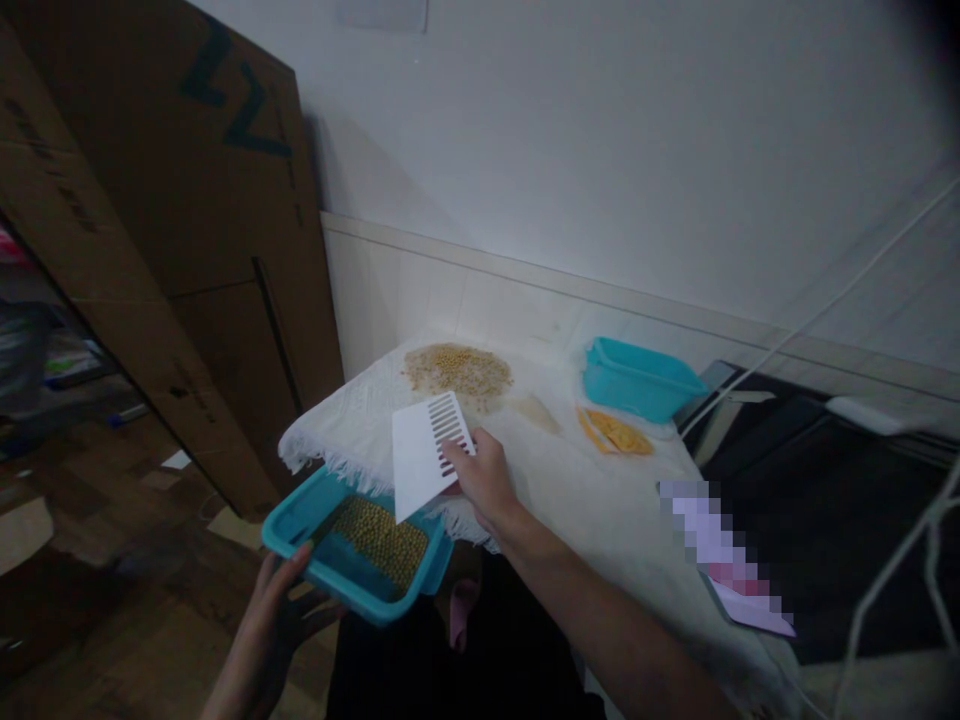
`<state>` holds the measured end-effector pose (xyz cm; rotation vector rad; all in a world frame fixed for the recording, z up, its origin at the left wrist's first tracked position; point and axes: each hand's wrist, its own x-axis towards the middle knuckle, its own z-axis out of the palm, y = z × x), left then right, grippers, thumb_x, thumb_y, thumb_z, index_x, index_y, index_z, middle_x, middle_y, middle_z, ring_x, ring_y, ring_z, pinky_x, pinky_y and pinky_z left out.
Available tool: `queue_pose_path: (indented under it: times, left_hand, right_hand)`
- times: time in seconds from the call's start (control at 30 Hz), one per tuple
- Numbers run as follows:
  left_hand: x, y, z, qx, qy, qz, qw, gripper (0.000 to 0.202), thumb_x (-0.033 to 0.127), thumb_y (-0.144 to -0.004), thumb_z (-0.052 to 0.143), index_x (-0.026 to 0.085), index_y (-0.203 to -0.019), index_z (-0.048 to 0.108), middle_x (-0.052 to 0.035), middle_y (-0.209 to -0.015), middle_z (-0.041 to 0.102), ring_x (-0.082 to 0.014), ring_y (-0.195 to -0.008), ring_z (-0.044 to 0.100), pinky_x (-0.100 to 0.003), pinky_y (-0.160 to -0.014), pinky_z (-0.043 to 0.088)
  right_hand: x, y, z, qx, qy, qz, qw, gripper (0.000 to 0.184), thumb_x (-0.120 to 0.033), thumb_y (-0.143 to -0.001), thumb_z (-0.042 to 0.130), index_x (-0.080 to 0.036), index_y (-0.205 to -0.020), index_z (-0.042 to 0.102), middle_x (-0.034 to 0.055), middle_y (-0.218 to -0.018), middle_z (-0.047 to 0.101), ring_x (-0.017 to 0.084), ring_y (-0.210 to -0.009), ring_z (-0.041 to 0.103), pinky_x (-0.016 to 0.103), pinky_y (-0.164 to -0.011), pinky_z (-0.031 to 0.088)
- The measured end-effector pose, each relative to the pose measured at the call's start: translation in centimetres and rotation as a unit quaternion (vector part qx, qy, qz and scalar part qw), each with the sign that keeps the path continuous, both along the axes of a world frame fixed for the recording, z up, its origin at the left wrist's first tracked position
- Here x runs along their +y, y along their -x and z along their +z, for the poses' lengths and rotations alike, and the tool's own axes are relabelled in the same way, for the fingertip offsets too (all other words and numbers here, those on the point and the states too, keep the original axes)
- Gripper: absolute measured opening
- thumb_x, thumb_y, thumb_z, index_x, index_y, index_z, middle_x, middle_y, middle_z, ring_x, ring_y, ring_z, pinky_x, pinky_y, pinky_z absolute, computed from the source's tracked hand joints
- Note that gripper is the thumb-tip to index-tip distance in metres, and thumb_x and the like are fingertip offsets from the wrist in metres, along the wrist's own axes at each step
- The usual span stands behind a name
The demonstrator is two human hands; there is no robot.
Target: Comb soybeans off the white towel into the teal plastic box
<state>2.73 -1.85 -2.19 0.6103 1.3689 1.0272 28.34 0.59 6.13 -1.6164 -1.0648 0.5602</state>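
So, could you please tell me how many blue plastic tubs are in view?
2: one bean-holding tub in the left hand, and a second tub on the white cloth near the wall.

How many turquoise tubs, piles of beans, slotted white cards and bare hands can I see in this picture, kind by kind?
Turquoise tubs: 2 (one held, one on the table)
Bean piles: 2 (one in the held tub, one on the cloth)
Slotted white card: 1
Bare hands: 2 (left hand, right hand)
Total: 7
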Motion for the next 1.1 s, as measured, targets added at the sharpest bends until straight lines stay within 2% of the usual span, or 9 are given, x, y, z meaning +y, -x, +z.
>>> queue_pose_path:
  times: [0.1,0.33,0.5,0.87,1.0,1.1]
  left_hand:
    - [0.0,-0.1,0.2,-0.001,0.003,-0.002,1.000,0.067,0.050,-0.076,0.080,0.034,-0.137,0.055,-0.0091,-0.117,0.068,-0.0281,-0.078,0.076,-0.054,-0.071,0.067]
    - [-0.5,-0.4,1.0,-0.008,-0.015,-0.008,1.000,0.070,0.054,-0.073,0.080,0.034,-0.136,0.057,-0.0086,-0.115,0.068,-0.0304,-0.079,0.077,-0.056,-0.073,0.067]
    - [-0.7,-0.5,1.3,-0.004,-0.019,-0.020,1.000,0.067,0.051,-0.078,0.077,0.035,-0.139,0.055,-0.0093,-0.119,0.068,-0.0302,-0.080,0.077,-0.055,-0.073,0.067]
    - [-0.2,-0.3,0.8,-0.004,-0.006,-0.015,1.000,0.068,0.051,-0.078,0.078,0.037,-0.141,0.055,-0.0073,-0.113,0.068,-0.0279,-0.077,0.076,-0.057,-0.074,0.067]
    - [-0.2,-0.2,0.6,-0.003,-0.017,-0.024,1.000,0.071,0.053,-0.077,0.079,0.039,-0.141,0.055,-0.0064,-0.114,0.069,-0.0258,-0.074,0.074,-0.059,-0.075,0.067]
    - [0.1,-0.1,0.5,-0.004,0.001,-0.011,1.000,0.068,0.049,-0.077,0.080,0.037,-0.139,0.057,-0.0057,-0.108,0.070,-0.0263,-0.073,0.075,-0.058,-0.074,0.067]
  right_hand:
    - [-0.5,-1.2,-0.2,0.008,-0.008,-0.004,1.000,0.012,-0.032,-0.080,0.064,-0.021,-0.086,0.067,0.0031,-0.075,0.076,0.022,-0.073,0.072,0.028,-0.060,0.054]
    - [-1.4,-4.2,0.2,0.061,-0.008,-0.020,0.998,0.019,-0.038,-0.073,0.068,-0.021,-0.081,0.065,0.0039,-0.075,0.077,0.023,-0.071,0.072,0.030,-0.059,0.054]
    - [-2.2,-6.2,0.5,0.105,-0.013,-0.040,0.994,0.025,-0.041,-0.066,0.072,-0.020,-0.076,0.063,0.0031,-0.070,0.074,0.023,-0.066,0.070,0.031,-0.058,0.055]
    - [-5.3,-11.5,1.7,0.153,0.028,-0.052,0.986,0.028,-0.039,-0.061,0.077,-0.022,-0.079,0.064,0.0035,-0.069,0.074,0.025,-0.061,0.071,0.035,-0.051,0.058]
    - [-5.6,-14.2,2.0,0.142,0.036,-0.065,0.987,0.027,-0.034,-0.059,0.078,-0.020,-0.078,0.065,0.0042,-0.068,0.075,0.024,-0.060,0.070,0.035,-0.050,0.058]
    - [-5.5,-16.4,2.5,0.140,0.038,-0.067,0.987,0.027,-0.031,-0.057,0.077,-0.019,-0.079,0.067,0.0040,-0.068,0.074,0.023,-0.057,0.068,0.034,-0.050,0.058]
